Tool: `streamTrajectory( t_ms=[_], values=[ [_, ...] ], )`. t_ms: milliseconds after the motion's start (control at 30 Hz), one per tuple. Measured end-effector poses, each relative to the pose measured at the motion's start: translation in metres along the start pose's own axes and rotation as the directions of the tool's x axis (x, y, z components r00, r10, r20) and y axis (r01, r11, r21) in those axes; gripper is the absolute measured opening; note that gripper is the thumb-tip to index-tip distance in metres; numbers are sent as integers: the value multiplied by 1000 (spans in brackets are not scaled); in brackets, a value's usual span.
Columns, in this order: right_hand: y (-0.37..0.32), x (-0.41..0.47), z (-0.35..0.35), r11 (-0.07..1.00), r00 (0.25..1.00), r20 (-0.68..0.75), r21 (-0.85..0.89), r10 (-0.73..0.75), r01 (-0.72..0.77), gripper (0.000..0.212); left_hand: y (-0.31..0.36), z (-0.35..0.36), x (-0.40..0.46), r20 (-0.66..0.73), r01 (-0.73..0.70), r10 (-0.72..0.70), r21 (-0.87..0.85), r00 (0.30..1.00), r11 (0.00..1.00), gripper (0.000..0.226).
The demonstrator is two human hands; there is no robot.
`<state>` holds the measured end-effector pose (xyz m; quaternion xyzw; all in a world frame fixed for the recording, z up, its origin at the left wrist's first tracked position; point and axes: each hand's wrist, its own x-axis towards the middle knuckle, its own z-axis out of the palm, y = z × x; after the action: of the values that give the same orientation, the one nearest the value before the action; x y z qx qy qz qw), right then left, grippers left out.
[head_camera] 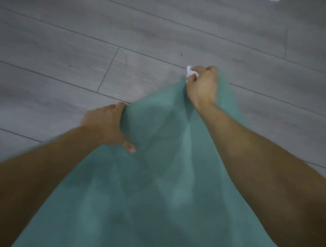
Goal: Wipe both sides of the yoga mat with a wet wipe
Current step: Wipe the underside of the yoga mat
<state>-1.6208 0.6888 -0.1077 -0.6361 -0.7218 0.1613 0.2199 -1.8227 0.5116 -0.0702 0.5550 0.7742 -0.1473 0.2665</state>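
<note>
A teal yoga mat (150,185) fills the lower middle of the head view, lifted off the floor and sagging between my arms. My left hand (107,125) grips its far edge on the left, thumb on top of the mat and fingers curled over the rim. My right hand (202,84) grips the far edge further right and higher. A crumpled white wet wipe (191,72) is bunched in that same hand and sticks out at its top left. The frame is blurred by motion.
Grey wood-look floor planks (123,35) lie beyond and to both sides of the mat. A small white shape (275,0) shows at the very top right edge.
</note>
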Motion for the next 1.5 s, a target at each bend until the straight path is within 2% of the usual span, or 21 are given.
streamTrajectory(
  t_ms=[67,167,233,300,367,500,533,633,667,700,767,867,933,1033,1133,1167,1233,1300,1400,1433,1500],
  values=[
    [-21,-46,20,956,934,208,88,-291,279,31,-2,16,-7,-61,12,-10,30,998,999,150],
    [-27,-80,13,799,665,452,237,-595,553,32,0,31,-4,-156,42,-29,77,987,996,148],
    [-15,-34,-4,875,805,376,36,-459,483,31,0,37,-1,-179,38,-25,69,984,997,148],
    [2,10,-18,979,975,183,-133,-128,153,32,0,39,-1,-193,30,-17,66,981,997,150],
    [-13,-7,-3,978,968,203,-115,-147,173,36,1,38,-1,-192,45,-30,75,981,996,149],
    [-39,-90,18,720,516,541,278,-664,636,36,3,38,0,-187,47,-33,74,982,996,147],
    [-33,-74,12,714,513,543,260,-665,650,36,3,38,0,-183,45,-30,73,983,996,147],
    [10,-6,-4,960,929,245,39,-278,277,34,4,40,2,-192,42,-25,89,981,995,142],
    [19,-3,-2,991,989,96,87,-113,105,33,5,39,3,-190,44,-25,96,982,994,141],
    [19,-18,4,986,998,52,164,-43,34,32,5,39,3,-189,47,-28,99,982,994,140],
    [9,-86,22,941,932,238,267,-273,207,31,6,38,2,-188,51,-30,108,982,993,138],
    [16,-141,10,723,573,448,332,-686,606,19,7,36,0,-187,60,-38,111,982,992,141],
    [44,-88,1,740,655,393,109,-646,664,14,7,37,0,-182,56,-36,107,983,993,145],
    [86,-3,-16,977,977,35,-21,-209,210,24,6,39,2,-196,56,-34,107,980,993,148],
    [63,-38,2,992,1000,-15,122,-8,10,28,6,40,3,-191,65,-45,100,981,993,148],
    [52,-69,11,980,978,143,150,-153,131,31,5,41,3,-190,70,-49,103,980,992,148],
    [43,-118,10,875,768,426,160,-479,457,33,4,43,3,-180,70,-51,103,982,992,148],
    [56,-101,-4,817,721,393,185,-570,546,23,2,45,5,-191,63,-44,90,981,994,146],
    [105,-21,-19,988,989,6,-55,-147,147,26,-1,49,8,-193,68,-51,85,980,994,145],
    [113,-5,-23,996,990,-110,29,88,-85,29,-1,49,9,-197,66,-49,82,979,994,145],
    [98,-18,-9,980,962,-190,69,196,-186,24,0,49,10,-184,68,-52,79,981,995,144]
  ],
)
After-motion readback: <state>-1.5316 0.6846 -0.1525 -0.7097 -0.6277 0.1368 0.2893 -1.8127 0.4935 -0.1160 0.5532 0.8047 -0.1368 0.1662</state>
